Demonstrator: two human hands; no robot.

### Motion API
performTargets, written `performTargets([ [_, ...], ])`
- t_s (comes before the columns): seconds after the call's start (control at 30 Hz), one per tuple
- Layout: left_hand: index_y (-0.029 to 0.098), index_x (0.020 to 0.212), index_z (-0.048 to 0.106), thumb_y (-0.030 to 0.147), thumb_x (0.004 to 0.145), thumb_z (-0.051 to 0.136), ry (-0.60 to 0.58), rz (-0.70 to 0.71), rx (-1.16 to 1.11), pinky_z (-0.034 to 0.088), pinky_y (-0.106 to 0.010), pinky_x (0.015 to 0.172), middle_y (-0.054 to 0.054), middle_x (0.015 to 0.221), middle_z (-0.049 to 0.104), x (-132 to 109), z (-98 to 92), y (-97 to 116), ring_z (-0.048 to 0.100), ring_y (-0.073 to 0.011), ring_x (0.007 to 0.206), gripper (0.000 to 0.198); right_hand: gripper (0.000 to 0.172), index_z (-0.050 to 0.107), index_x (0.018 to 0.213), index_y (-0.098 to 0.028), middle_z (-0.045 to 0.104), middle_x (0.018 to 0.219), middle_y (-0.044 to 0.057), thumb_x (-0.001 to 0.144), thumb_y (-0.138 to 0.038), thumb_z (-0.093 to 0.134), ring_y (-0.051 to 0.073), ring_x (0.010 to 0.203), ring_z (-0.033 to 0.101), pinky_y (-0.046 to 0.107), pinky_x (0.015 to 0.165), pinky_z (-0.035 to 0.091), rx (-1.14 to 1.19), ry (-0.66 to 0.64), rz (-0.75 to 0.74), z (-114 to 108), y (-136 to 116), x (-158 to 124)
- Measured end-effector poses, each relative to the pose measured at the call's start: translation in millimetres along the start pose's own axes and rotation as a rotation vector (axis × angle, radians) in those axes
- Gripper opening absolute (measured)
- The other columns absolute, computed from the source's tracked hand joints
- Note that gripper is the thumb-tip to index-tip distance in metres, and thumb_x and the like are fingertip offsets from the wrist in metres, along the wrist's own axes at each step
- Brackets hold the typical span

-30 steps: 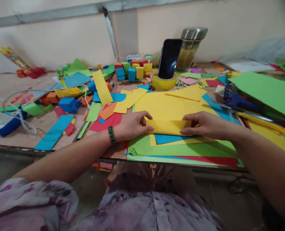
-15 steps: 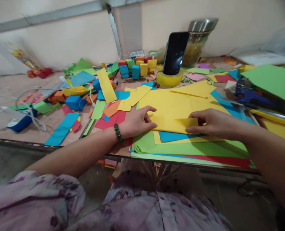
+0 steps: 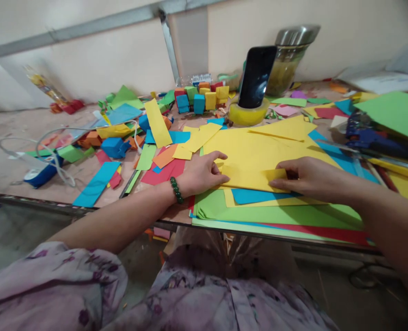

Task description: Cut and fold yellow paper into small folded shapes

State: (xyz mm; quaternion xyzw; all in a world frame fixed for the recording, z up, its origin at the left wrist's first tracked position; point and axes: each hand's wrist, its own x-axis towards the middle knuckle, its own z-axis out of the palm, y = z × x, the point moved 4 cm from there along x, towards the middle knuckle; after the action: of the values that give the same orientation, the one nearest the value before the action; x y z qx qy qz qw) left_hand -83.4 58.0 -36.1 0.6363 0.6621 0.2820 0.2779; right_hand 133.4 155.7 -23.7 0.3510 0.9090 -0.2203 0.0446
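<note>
A folded yellow paper strip (image 3: 247,177) lies near the front edge of a large yellow sheet (image 3: 238,149). At its left end, my left hand (image 3: 202,174) is closed, the thumb on the strip and the other fingers curled. A green bead bracelet (image 3: 176,190) circles that wrist. My right hand (image 3: 302,177) pinches the opposite end between thumb and fingers, where a short flap stands up. Beneath the yellow sheet are blue paper (image 3: 255,196) and a stack of green sheets (image 3: 276,214).
A phone (image 3: 257,76) leans in a yellow tape roll (image 3: 247,112), by a lidded glass jar (image 3: 288,64). Small folded paper blocks (image 3: 199,103) stand behind. Paper scraps and a white cable (image 3: 38,147) cover the left. Scissors (image 3: 365,135) lie at right.
The whole scene has shifted slightly right as the camera turned. Both hands stay on the yellow strip with nearly the same grip.
</note>
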Motion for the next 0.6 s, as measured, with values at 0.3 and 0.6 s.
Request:
performTargets([
  [0.3, 0.014, 0.119, 0.057, 0.028, 0.074, 0.071, -0.048, -0.047, -0.096, 0.040, -0.021, 0.055, 0.002, 0.067, 0.064, -3.0, -2.8, 1.5, 0.055, -0.0098, 0.057, 0.048, 0.044, 0.048, 0.060, -0.021, 0.050, 0.052, 0.000, 0.079, -0.060, 0.055, 0.013, 0.050, 0.041, 0.030, 0.051, 0.025, -0.007, -0.004, 0.005, 0.5, -0.4, 0.4],
  [0.6, 0.013, 0.122, 0.054, 0.026, 0.073, 0.070, -0.170, -0.053, -0.120, 0.039, -0.021, 0.054, 0.004, 0.062, 0.061, -11.6, -1.9, 9.9, 0.053, -0.0102, 0.057, 0.053, 0.043, 0.044, 0.059, -0.021, 0.041, 0.051, -0.004, 0.081, -0.056, 0.056, 0.010, 0.050, 0.034, 0.029, 0.051, 0.024, 0.009, -0.061, -0.011, -3.6, -2.8, -6.7],
])
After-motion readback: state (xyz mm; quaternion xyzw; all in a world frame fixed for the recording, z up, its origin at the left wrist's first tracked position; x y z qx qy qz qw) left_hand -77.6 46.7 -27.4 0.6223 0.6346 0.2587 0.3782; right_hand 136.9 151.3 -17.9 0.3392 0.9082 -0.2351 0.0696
